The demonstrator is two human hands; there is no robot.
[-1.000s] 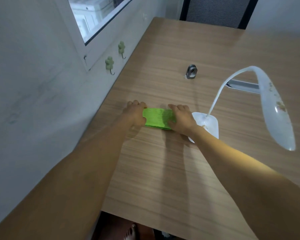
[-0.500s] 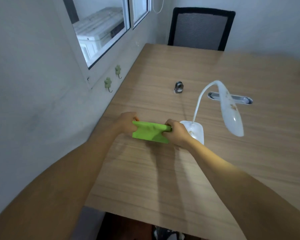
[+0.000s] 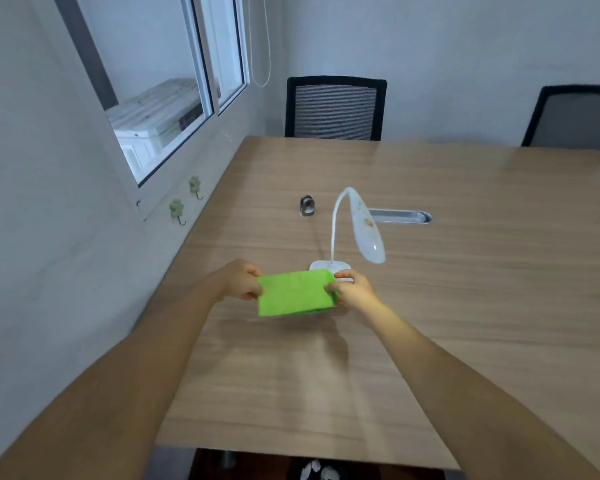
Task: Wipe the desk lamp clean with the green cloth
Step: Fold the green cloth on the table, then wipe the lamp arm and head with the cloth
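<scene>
lamp base (image 3: 328,265): near edge hidden behind green cloth (image 3: 296,296) | right chair (image 3: 574,116): cut by frame edge

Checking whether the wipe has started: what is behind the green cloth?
Behind the green cloth, held up by left hand and right hand, stands the lamp base; its near part is covered. The stained lamp head is clear.

Both arms stretched forward, hands level and apart.
The left hand (image 3: 241,280) at ten o'clock and the right hand (image 3: 352,289) at two o'clock each pinch an end of the green cloth (image 3: 295,297), thumbs on top.
</scene>
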